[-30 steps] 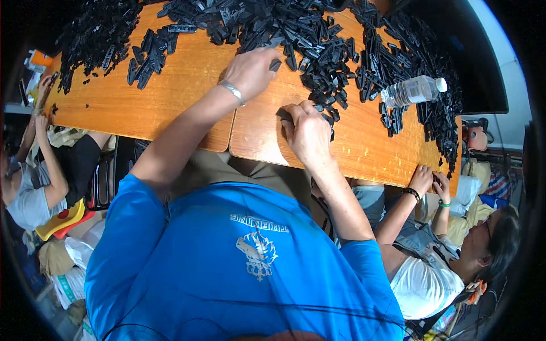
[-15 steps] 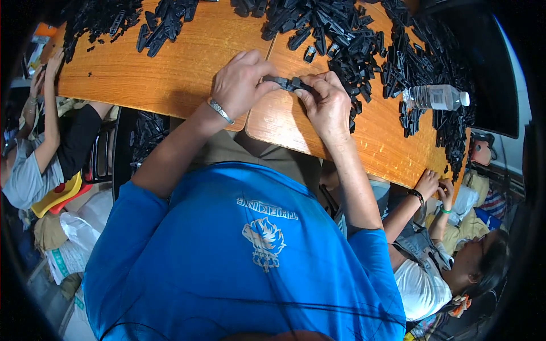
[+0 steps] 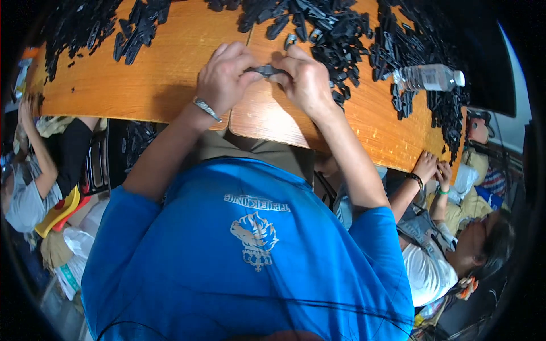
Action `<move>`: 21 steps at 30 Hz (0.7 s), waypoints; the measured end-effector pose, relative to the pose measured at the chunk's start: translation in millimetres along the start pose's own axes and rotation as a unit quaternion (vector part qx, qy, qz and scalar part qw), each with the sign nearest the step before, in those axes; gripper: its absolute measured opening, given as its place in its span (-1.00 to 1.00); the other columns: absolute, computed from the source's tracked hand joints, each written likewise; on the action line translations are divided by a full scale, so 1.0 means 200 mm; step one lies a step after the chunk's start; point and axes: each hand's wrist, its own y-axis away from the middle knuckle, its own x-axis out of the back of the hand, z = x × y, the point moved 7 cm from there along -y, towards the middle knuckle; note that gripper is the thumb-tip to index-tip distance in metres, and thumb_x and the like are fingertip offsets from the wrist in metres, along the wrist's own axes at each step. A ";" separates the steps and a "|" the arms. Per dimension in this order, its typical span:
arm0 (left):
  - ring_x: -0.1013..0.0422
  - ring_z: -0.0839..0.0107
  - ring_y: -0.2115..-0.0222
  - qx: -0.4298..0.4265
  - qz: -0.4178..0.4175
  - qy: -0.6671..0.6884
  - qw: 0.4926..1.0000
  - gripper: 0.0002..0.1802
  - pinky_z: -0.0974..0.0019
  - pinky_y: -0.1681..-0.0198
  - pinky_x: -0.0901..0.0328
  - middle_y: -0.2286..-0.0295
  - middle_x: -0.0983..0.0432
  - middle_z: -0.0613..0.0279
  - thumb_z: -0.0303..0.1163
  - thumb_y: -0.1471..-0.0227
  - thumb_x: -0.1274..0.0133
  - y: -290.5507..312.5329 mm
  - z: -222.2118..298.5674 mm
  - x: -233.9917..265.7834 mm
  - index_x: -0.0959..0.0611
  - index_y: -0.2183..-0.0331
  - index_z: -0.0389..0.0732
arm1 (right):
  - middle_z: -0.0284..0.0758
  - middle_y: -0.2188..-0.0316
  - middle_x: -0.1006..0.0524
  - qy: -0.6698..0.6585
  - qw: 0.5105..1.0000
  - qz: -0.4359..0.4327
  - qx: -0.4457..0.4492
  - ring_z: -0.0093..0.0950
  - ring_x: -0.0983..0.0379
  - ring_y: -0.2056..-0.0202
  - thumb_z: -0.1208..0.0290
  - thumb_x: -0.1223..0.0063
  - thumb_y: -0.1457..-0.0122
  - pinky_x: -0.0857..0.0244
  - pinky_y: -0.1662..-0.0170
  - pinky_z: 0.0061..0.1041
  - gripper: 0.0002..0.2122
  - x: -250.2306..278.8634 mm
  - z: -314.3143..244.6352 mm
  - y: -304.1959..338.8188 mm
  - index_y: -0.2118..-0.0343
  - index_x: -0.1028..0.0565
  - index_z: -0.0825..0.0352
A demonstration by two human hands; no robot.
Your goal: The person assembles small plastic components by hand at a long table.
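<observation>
Between my two hands, just above the wooden table [image 3: 153,85], is a small black plastic part [image 3: 266,71] with a slim, elongated shape. My left hand [image 3: 224,74] pinches its left end with thumb and fingers; a patterned bracelet circles that wrist. The right end is gripped by my right hand [image 3: 304,79], whose fingers cover much of it. The exact kind of part cannot be made out. Beyond my right hand spreads a heap of similar black plastic parts [image 3: 335,34]. A smaller cluster of long black parts [image 3: 136,28] lies ahead of my left hand.
A clear plastic bottle [image 3: 429,77] lies on its side on more black parts [image 3: 409,51] to the right. Another pile [image 3: 74,34] covers the far left. One person's hands [image 3: 432,167] work at the right table edge; another person's hand [image 3: 27,113] rests at the left edge.
The part and both hands appear slightly farther left and up, as does the table. My right-hand fingers have closed over more of the part.
</observation>
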 end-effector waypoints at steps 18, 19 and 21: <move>-0.60 0.14 0.24 0.193 -0.106 -0.058 0.974 -0.78 0.19 0.11 -0.46 0.30 -0.62 0.05 -0.50 -0.15 -0.23 0.29 -0.20 0.76 -0.74 0.13 -0.30 | -0.18 0.18 -0.60 0.167 0.957 -0.023 -0.235 -0.06 -0.64 0.22 0.46 -0.39 -0.12 -0.51 0.15 -0.14 -0.74 0.39 0.17 0.45 0.11 -0.69 0.28; -0.60 0.21 0.27 0.121 -0.103 -0.069 0.985 -0.80 0.25 0.15 -0.46 0.31 -0.62 0.08 -0.44 -0.18 -0.26 0.20 -0.16 0.63 -0.74 0.14 -0.27 | -0.16 0.18 -0.59 0.169 0.957 -0.026 -0.234 -0.04 -0.63 0.23 0.46 -0.39 -0.10 -0.52 0.17 -0.12 -0.73 0.37 0.17 0.44 0.11 -0.69 0.28; -0.60 0.17 0.27 0.069 -0.084 -0.025 0.994 -0.75 0.22 0.17 -0.46 0.31 -0.61 0.06 -0.38 -0.17 -0.28 0.04 -0.07 0.40 -0.73 0.12 -0.24 | -0.15 0.19 -0.60 0.160 0.961 -0.030 -0.225 -0.05 -0.63 0.23 0.45 -0.41 -0.08 -0.51 0.17 -0.12 -0.73 0.34 0.20 0.42 0.12 -0.68 0.28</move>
